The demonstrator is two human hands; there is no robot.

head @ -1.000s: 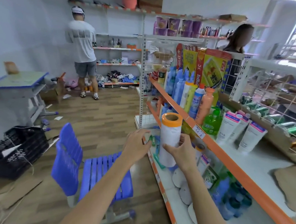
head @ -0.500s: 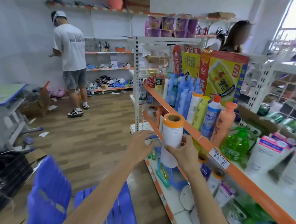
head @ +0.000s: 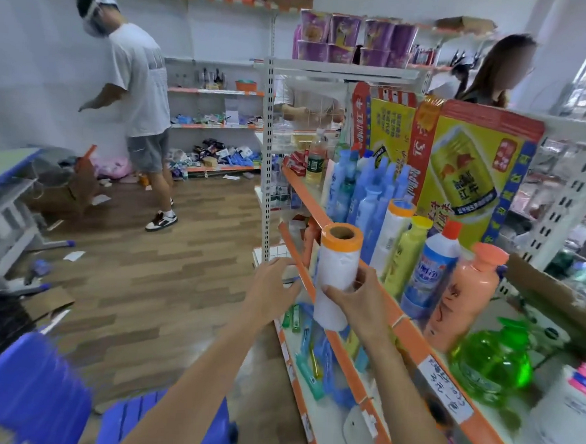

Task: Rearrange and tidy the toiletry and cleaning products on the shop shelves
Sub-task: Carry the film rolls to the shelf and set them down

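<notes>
At the shelf's [head: 412, 328] orange front edge: right hand [head: 362, 303] grasps a white roll [head: 336, 282] with an orange end, upright, held just outside the shelf beside the row of bottles [head: 429, 268]. Left hand [head: 273, 289] loose, fingers relaxed, holding nothing, just beside the roll. Step: carrying the roll to a spot. Next move likely needs a free gap among the bottles and a level set-down.

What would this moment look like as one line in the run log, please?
right hand: grips white roll upright | left hand: open beside it | shelf edge: behind roll
</notes>
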